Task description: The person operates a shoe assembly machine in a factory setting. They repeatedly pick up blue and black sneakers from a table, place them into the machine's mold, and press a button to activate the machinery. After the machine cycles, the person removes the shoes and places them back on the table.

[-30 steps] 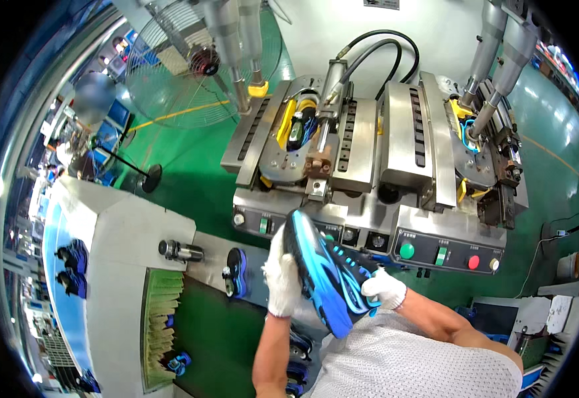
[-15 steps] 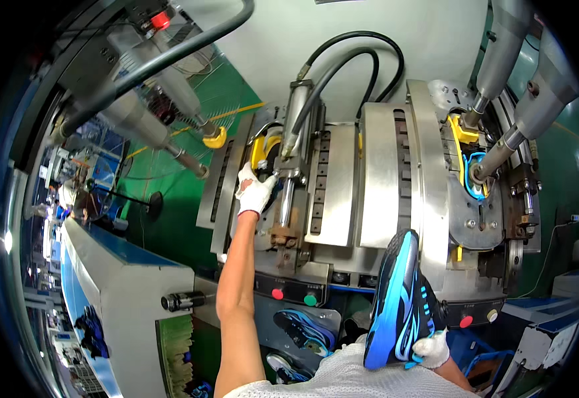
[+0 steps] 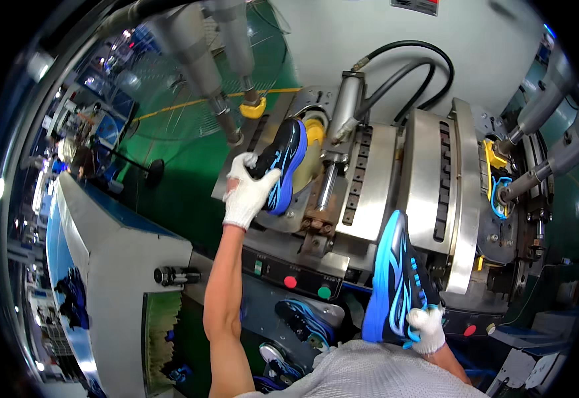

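Left hand (image 3: 249,194) grips a black-and-blue sneaker (image 3: 283,162) in the press machine's left station (image 3: 302,219); right hand (image 3: 427,330) clutches a second sneaker (image 3: 395,278).

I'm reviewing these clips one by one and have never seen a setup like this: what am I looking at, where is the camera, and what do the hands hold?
The camera sits on the person's head and looks down, so the forearms enter from below. Both hands wear white gloves. The left hand grips a black-and-blue sneaker at the left station of a grey metal press machine, by a yellow form. The right hand holds a second blue sneaker upright near the body. Red and green buttons line the machine's front; more sneakers lie below it.
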Available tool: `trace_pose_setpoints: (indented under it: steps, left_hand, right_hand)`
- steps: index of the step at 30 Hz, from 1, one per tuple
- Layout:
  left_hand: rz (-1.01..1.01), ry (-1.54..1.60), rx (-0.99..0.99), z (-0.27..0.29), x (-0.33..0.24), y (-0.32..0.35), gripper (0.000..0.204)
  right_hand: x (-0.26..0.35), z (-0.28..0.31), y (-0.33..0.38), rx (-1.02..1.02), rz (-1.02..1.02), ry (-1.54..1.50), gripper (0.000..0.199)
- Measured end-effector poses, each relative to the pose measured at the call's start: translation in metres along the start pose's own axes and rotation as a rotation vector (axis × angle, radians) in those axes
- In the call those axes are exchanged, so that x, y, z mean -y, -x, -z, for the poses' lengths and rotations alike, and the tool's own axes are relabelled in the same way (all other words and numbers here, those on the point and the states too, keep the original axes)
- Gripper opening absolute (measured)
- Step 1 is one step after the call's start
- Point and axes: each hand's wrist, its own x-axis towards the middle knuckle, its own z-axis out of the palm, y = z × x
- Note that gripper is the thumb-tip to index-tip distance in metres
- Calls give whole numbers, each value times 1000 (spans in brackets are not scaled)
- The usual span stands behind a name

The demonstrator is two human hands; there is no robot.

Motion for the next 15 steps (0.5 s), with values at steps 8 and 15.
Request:
trace_pose_setpoints:
  steps: [8,15]
  left_hand:
    - [307,217,-188,81,88,229,62]
    - [838,187,-317,33,176,391,67]
  right_hand:
    - [6,-184,-159,292,-4,-93,27]
    - [-9,-262,-432,205,399,1482,31]
